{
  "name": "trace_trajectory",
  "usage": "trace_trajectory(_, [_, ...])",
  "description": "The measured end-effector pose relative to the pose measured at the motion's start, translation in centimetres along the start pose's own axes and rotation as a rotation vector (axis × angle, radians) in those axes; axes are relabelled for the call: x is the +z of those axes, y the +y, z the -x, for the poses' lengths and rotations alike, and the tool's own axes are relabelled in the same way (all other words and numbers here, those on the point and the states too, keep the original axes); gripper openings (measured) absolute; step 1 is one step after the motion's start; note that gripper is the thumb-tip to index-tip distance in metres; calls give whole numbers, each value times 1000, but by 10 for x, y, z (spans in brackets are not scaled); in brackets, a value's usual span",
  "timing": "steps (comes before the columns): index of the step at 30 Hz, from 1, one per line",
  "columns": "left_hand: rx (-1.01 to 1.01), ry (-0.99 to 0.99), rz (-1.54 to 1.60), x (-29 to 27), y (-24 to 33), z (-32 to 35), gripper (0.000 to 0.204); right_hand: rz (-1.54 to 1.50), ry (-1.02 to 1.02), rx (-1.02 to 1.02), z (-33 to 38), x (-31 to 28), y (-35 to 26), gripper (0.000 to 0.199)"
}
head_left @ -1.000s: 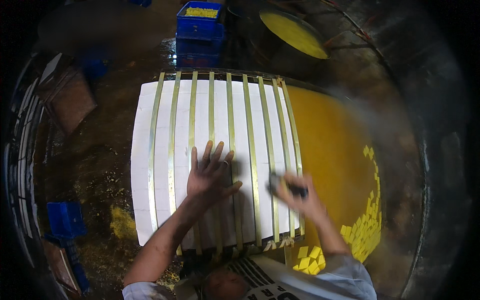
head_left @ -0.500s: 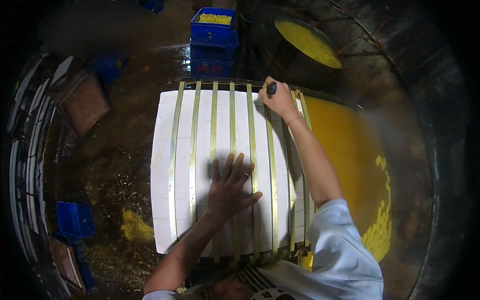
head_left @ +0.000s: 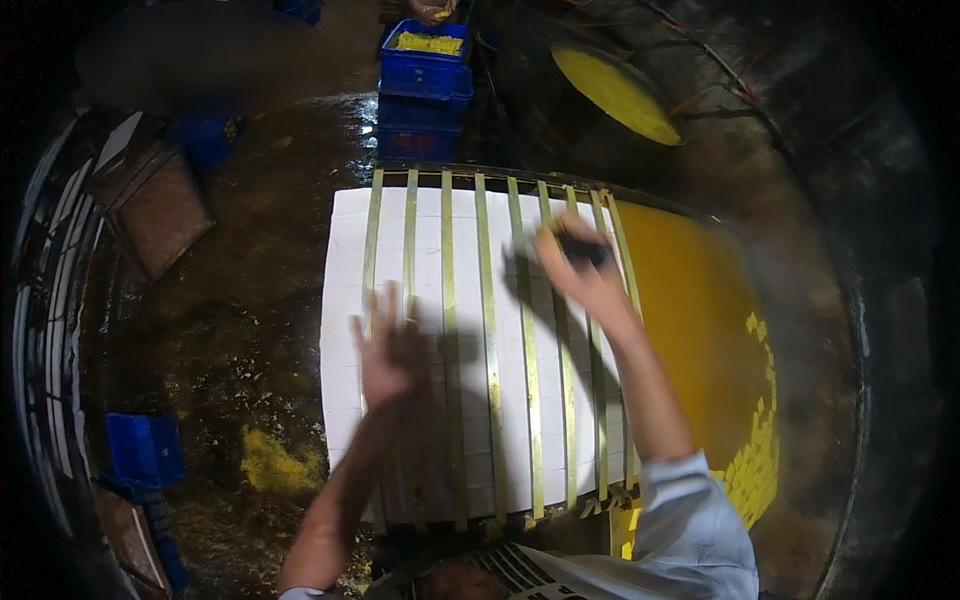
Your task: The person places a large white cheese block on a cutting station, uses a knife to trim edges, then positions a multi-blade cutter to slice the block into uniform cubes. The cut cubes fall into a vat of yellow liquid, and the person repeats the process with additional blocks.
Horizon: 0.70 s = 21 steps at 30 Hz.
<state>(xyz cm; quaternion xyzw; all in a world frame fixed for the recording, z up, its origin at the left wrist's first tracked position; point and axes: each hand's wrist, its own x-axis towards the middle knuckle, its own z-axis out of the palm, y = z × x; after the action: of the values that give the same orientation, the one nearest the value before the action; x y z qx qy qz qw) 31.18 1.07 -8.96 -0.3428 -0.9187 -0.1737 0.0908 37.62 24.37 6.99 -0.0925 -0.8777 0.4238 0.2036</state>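
Note:
A broad white slab point(head_left: 345, 260) with faint grid lines, its look like pressed tofu, lies before me under several long metal strips point(head_left: 448, 240) that run from near to far. My left hand point(head_left: 388, 345) is over its left part, fingers spread and smeared by motion, holding nothing. Over the far right part, my right hand point(head_left: 580, 270) is closed round a black-handled tool point(head_left: 588, 250). Motion blurs the tool, and I cannot make out its blade or tip. Shadows of both hands fall on the slab.
To the right is a vat of orange-yellow liquid point(head_left: 690, 300) with yellow blocks point(head_left: 755, 465) along its edge. Blue crates point(head_left: 425, 75) stand at the far side, where another person's hand point(head_left: 432, 10) holds something yellow. A round yellow-filled vessel point(head_left: 620, 92) stands beyond. Another blue crate point(head_left: 147, 448) sits left.
My left hand has lifted off the slab and moved left. My right hand has come nearer from the far edge with the black-handled tool. Another person's hand has appeared over the far crate.

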Motion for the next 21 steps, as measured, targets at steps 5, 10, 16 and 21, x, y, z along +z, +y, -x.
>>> trace_trajectory(5, [60,-209,207,-29,-31,-18,50,613,159,-92,-70,-12,94,18])
trace_trajectory(10, [16,-152,147,-28,-70,-3,51,112,-228,305,137,20,-28,18])
trace_trajectory(16, [87,-93,124,-4,-67,-11,52,-82,-414,373,180,-3,-80,13])
trace_trajectory(21, [131,27,18,10,-79,1,52,315,92,-241,-55,51,-3,18])
